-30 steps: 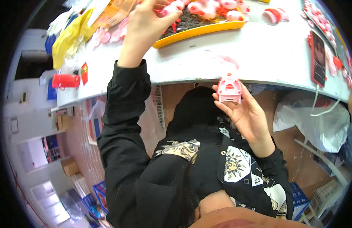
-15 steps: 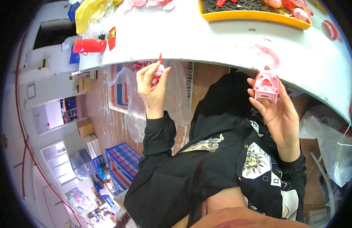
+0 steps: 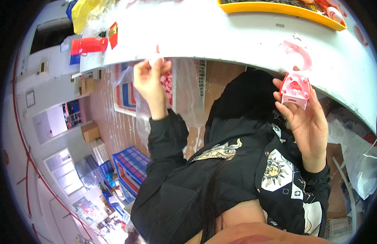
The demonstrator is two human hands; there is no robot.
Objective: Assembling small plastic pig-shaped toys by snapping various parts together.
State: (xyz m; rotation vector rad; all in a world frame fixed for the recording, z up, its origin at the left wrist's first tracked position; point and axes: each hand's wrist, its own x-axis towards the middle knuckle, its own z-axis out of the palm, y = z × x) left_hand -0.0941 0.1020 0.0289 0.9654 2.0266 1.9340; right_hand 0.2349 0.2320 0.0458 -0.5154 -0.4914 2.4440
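At the table's front edge on the left, my left hand [image 3: 149, 83] has thumb and fingers pinched around a small white-and-red plastic piece [image 3: 156, 59], its red tip pointing up; the piece is blurred and partly hidden. My right hand [image 3: 306, 130] holds a pink plastic housing [image 3: 295, 91] with a red edge, gripped between thumb and fingers. The housing's hollow inner side with small pegs faces up. It is just off the table's front edge, apart from the left hand. A curved pink plastic part [image 3: 304, 59] lies on the table beyond it.
The white table [image 3: 196, 36] carries a yellow tray [image 3: 286, 15] of dark and red parts, a red bottle [image 3: 88, 46] and a yellow bag [image 3: 82, 16]. Below the edge, a clear-plastic-lined crate [image 3: 169, 87] holds red-and-white pieces. Blue stacked boxes [image 3: 131, 166] stand at lower left.
My left hand has moved left and slightly up with the small piece, which its fingers now cover more. The housing in my right hand sits slightly farther right; the whole view has shifted a little.
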